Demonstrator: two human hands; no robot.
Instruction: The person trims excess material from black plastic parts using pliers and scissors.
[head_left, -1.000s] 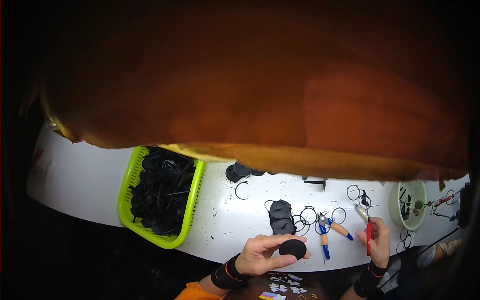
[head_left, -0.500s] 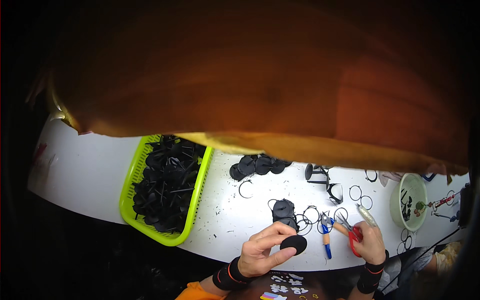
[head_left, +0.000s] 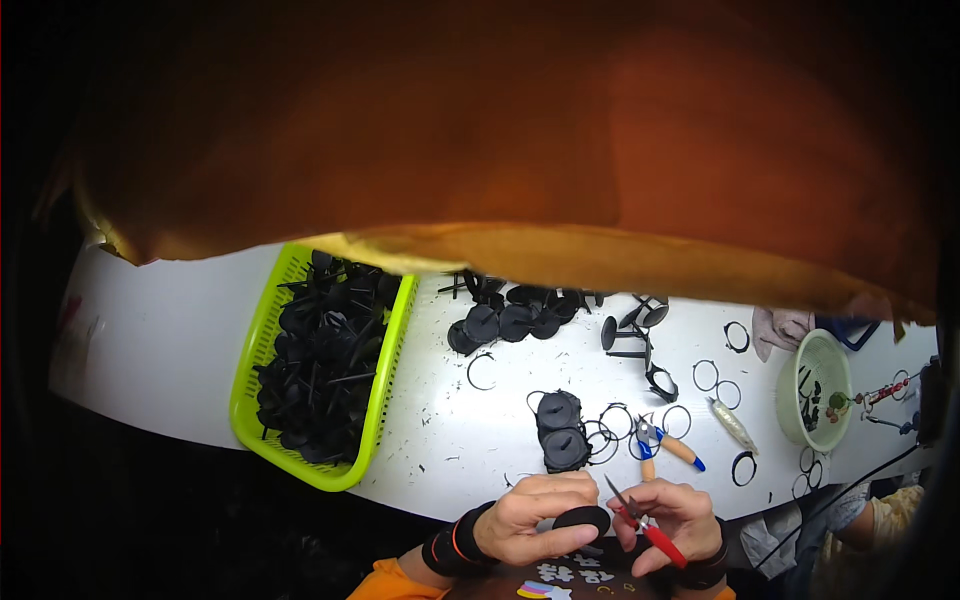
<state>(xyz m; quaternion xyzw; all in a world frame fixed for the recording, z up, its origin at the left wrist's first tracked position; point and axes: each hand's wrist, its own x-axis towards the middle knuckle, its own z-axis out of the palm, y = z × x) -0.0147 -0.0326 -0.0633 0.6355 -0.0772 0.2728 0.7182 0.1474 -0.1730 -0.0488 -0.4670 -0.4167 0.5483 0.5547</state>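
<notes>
My left hand (head_left: 525, 525) pinches a round black plastic disc (head_left: 580, 518) between thumb and fingers, near the table's front edge. Close to its right, my right hand (head_left: 690, 512) holds small scissors with red handles (head_left: 664, 546), the blades pointing up and left beside the disc. Just beyond my hands lie black disc pieces with short stems (head_left: 562, 448). Several thin black rings (head_left: 616, 420) are scattered next to them. Cutting pliers with blue and orange handles (head_left: 680, 450) rest among the rings.
A lime-green basket (head_left: 238, 405) full of black stemmed discs stands at left. More such discs (head_left: 483, 323) lie farther back. At right are a pale tube (head_left: 733, 425), a pale green bowl (head_left: 786, 405) and a cloth (head_left: 780, 332). A brown brim-like shape (head_left: 400, 130) covers the upper view.
My right hand has moved left with the scissors, away from beside the pale tube and close to the disc. My left hand stays nearly in place. The view has shifted slightly.
</notes>
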